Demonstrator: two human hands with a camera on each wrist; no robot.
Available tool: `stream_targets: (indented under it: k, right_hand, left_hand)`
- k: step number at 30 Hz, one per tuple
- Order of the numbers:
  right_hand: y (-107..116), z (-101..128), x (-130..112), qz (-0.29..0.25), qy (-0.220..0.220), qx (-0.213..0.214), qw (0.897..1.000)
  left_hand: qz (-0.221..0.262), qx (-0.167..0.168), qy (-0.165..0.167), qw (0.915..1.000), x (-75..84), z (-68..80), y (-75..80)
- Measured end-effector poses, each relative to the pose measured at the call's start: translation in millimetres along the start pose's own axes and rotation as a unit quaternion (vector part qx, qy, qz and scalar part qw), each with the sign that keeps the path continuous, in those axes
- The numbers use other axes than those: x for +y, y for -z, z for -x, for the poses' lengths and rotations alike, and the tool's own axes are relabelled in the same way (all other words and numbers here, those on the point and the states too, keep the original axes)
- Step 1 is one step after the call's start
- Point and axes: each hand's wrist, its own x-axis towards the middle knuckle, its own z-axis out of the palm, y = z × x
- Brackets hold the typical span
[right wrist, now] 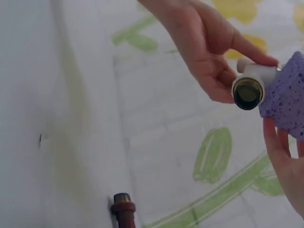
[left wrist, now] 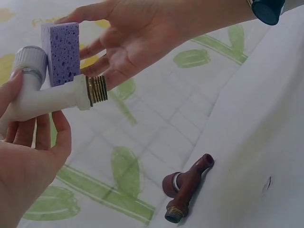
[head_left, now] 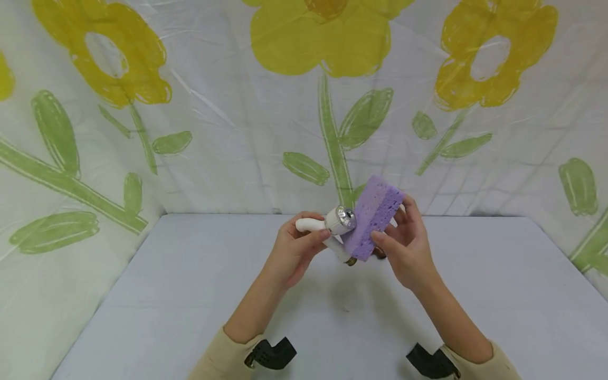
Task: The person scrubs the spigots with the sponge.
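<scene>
My left hand grips a white plastic tap by its body, above the table. The tap has a brass threaded end and a ribbed knob with a silvery top. My right hand holds a purple sponge between thumb and fingers, tilted, right up against the tap's knob. The sponge's pitted face shows in both wrist views.
A brown tap with a threaded end lies on the white table, mostly hidden behind the right hand in the head view. Behind the table hangs a white sheet printed with yellow flowers and green leaves. A small dark mark shows on the tabletop.
</scene>
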Motion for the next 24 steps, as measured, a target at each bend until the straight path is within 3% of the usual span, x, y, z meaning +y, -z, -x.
stream_targets:
  k: [7, 12, 16, 24]
  right_hand:
    - [0.3, 2.7, 1.5, -0.027, -0.018, -0.02, 0.999]
    - [4.9, 3.0, 3.5, -0.034, -0.031, -0.046, 0.998]
    - [8.5, 3.2, 5.6, -0.047, -0.046, -0.06, 0.996]
    - [11.7, 4.6, 10.9, -0.066, -0.074, -0.016, 0.995]
  left_hand:
    - [0.039, 0.042, -0.005, 0.9983, -1.2, -1.8, -1.3]
    - [0.044, 0.083, -0.016, 0.9954, 2.5, -2.5, -2.0]
    - [0.041, 0.098, -0.022, 0.9941, 4.3, -3.2, -2.4]
    - [0.038, 0.096, -0.023, 0.9944, 3.0, -3.7, -1.5]
